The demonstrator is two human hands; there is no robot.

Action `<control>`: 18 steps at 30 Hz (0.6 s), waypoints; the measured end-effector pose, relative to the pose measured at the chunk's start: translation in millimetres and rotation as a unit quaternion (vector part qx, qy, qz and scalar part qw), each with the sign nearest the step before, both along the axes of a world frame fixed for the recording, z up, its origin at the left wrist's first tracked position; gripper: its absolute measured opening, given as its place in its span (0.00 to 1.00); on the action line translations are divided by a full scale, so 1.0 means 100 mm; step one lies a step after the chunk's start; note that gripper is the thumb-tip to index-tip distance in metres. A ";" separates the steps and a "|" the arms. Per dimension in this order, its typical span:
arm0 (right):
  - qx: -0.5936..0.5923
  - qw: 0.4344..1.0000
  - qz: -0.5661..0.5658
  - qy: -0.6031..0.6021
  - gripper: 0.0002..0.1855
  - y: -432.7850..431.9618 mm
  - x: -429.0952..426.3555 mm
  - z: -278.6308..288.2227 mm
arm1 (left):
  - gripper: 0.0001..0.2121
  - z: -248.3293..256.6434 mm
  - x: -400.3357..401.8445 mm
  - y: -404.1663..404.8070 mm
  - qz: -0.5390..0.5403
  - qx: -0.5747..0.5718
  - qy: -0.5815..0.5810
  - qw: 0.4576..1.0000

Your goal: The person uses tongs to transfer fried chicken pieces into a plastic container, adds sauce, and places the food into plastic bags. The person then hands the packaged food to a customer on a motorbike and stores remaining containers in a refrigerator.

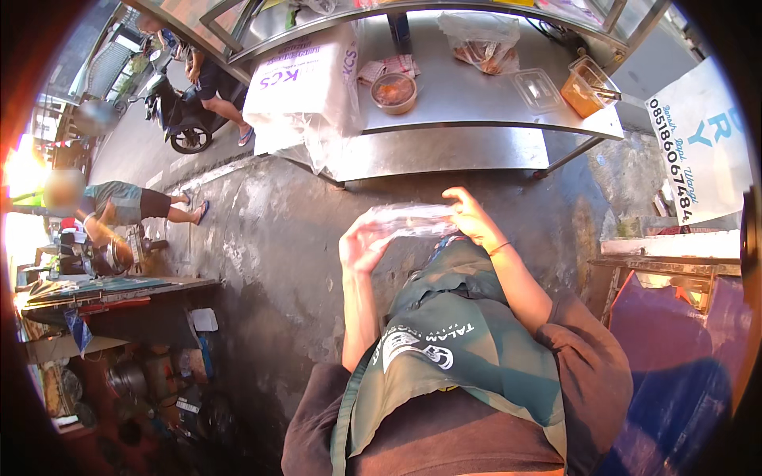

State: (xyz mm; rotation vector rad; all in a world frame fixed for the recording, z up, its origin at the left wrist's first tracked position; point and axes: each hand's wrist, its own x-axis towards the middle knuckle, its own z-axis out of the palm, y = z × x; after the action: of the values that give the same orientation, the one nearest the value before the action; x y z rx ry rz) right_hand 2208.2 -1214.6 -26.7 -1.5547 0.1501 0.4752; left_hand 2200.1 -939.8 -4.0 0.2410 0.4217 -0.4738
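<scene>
My left hand (364,243) and my right hand (476,221) are raised in front of my apron (452,339), over the pavement. Between them stretches a piece of clear, crinkled plastic (414,219), perhaps a bag; glare and blur hide its exact form. The left fingers curl around its left end. At the other end the right hand grips it, with one finger sticking out. Beyond my hands, a steel cart counter (434,113) carries a round tub of food (393,93) with a lid and a folded checked cloth (390,66).
A large white plastic-wrapped pack (300,89), a bag of food (483,44), a clear lid (539,89) and an orange-filled container (586,92) stand on the counter. At left are a person (143,202), a parked scooter (184,110) and a cluttered table (119,291). A printed banner (702,143) hangs right.
</scene>
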 end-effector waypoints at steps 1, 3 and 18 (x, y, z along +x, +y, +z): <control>0.285 0.946 -0.039 0.152 0.24 0.02 0.00 0.17 | 0.13 -0.06 -0.08 0.01 0.056 0.042 -0.030 0.997; 0.487 0.829 -0.030 0.273 0.19 0.06 0.12 0.20 | 0.14 -0.43 -0.21 0.15 0.041 -0.254 -0.183 0.949; -0.438 0.730 0.474 -0.224 0.47 0.54 1.16 -0.11 | 0.40 -0.23 0.28 -0.51 -0.300 0.871 -0.064 0.383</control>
State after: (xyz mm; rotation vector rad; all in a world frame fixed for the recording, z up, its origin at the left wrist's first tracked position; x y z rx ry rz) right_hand 2324.6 -1160.9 -37.9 -2.6017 -1.0009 0.8669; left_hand 2228.0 -990.9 -27.2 2.6371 0.5181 -0.5140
